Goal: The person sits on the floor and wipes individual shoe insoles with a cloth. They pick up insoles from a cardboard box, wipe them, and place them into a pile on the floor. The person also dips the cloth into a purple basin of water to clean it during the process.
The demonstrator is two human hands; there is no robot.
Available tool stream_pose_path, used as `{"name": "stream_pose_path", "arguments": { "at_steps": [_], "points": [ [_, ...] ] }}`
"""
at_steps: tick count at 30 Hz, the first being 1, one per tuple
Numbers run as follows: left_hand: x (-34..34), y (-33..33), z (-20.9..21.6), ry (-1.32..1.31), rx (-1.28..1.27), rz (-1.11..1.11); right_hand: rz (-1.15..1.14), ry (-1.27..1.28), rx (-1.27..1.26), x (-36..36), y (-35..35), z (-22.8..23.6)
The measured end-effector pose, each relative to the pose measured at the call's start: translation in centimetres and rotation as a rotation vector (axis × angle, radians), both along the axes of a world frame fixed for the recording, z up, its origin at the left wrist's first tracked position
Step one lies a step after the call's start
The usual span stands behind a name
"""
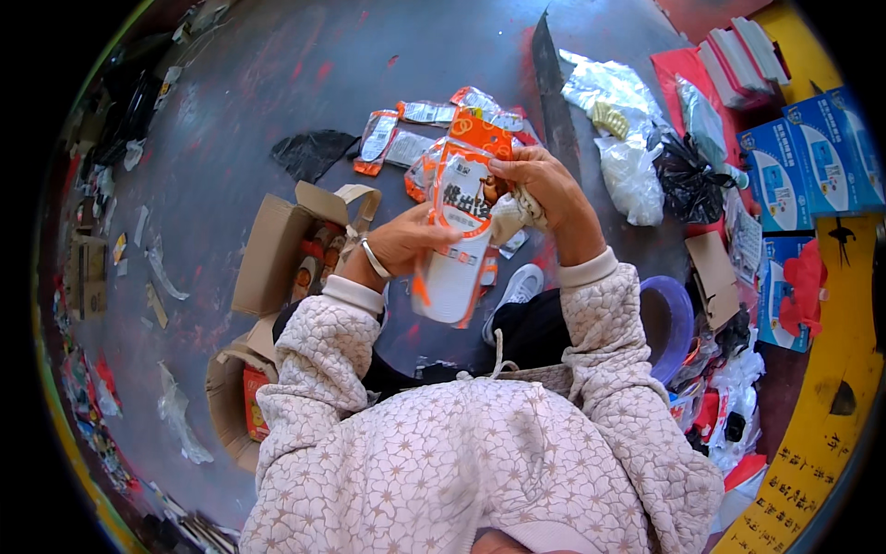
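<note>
Between my hands, over my lap, is a flat orange and white packet with a rounded, sole-like lower end, tilted slightly. My left hand, with a pale bracelet at its wrist, grips the packet's left edge, thumb on top. My right hand pinches its upper right edge. A crumpled beige, cloth-like thing sits under the right hand's fingers, and I cannot tell if it is held too. Beyond the packet, several similar orange and white packets lie in a loose pile on the floor.
An open cardboard box with packets inside stands at left, a second box nearer. At right are a purple tub, white plastic bags, a black bag and blue boxes. A black plastic scrap lies ahead.
</note>
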State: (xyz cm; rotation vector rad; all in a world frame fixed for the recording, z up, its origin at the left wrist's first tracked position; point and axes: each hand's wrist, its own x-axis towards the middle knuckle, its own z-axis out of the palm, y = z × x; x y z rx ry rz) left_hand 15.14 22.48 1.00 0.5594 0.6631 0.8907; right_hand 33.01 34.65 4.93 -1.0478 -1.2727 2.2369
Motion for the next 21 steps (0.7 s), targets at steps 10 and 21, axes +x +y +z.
{"name": "stream_pose_path", "arguments": {
  "at_steps": [10, 21],
  "points": [
    [0.3, 0.2, -0.6, -0.120, -0.079, 0.173, -0.599, -0.180, 0.374, 2.9, 5.6, -2.8],
    [1.3, -1.2, 0.5, 0.022, -0.013, 0.219, -0.416, -0.276, 1.615, -2.0, 0.2, -3.2]
  ]
}}
